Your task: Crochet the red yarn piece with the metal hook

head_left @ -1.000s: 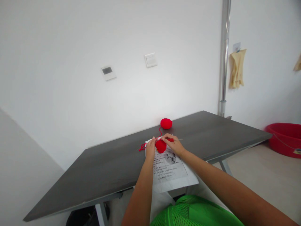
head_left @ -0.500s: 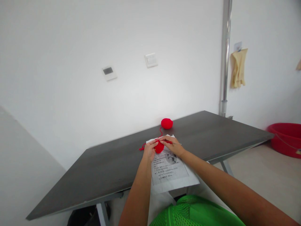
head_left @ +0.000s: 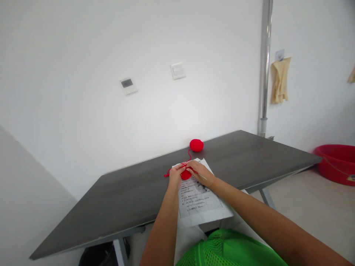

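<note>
A small red crocheted piece is pinched in my left hand, its fingers closed along the upper left edge. My right hand grips a crochet hook with a red handle and a thin metal shaft that points down to the right. The hook's tip is at the piece, too small to make out. Red yarn runs from my fingers back to a red yarn ball near the wall. A loose yarn end lies left of my left hand. Under both hands lies a printed sheet.
The dark grey table stands against the white wall, and the sheet overhangs its front edge. A red basin is on the floor at the right. Yellow gloves hang beside a metal pipe.
My right hand has turned, and the hook's shaft now tilts more steeply down to the right. The red piece has shifted slightly left. The yarn ball stays put.
</note>
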Action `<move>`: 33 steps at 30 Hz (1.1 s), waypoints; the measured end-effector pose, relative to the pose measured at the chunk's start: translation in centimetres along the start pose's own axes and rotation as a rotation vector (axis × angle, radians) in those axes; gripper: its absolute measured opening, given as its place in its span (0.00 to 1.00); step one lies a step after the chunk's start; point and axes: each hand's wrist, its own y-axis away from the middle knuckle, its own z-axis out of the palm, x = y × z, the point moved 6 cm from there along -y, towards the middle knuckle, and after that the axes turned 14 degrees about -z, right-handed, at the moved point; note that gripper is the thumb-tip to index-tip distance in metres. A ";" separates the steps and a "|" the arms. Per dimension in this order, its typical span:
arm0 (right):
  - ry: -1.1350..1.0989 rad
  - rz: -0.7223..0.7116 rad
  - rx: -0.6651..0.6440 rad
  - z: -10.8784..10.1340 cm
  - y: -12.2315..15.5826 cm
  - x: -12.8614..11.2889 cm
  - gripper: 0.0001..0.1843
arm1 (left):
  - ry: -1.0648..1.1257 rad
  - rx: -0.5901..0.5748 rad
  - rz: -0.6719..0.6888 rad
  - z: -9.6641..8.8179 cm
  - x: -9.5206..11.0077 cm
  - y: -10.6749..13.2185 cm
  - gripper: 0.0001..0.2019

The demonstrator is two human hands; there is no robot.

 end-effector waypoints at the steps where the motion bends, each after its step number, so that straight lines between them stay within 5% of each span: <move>1: -0.004 0.008 0.006 0.0 0.1 0.1 0.10 | -0.035 0.035 0.025 -0.2 0.1 -0.1 0.15; 13: -0.177 0.293 0.140 -0.9 0.5 1.5 0.08 | -0.477 0.396 0.233 -1.9 1.2 -0.4 0.14; 33: -0.197 0.289 0.140 -1.4 0.4 1.2 0.09 | -0.471 0.416 0.233 -1.8 1.7 0.0 0.10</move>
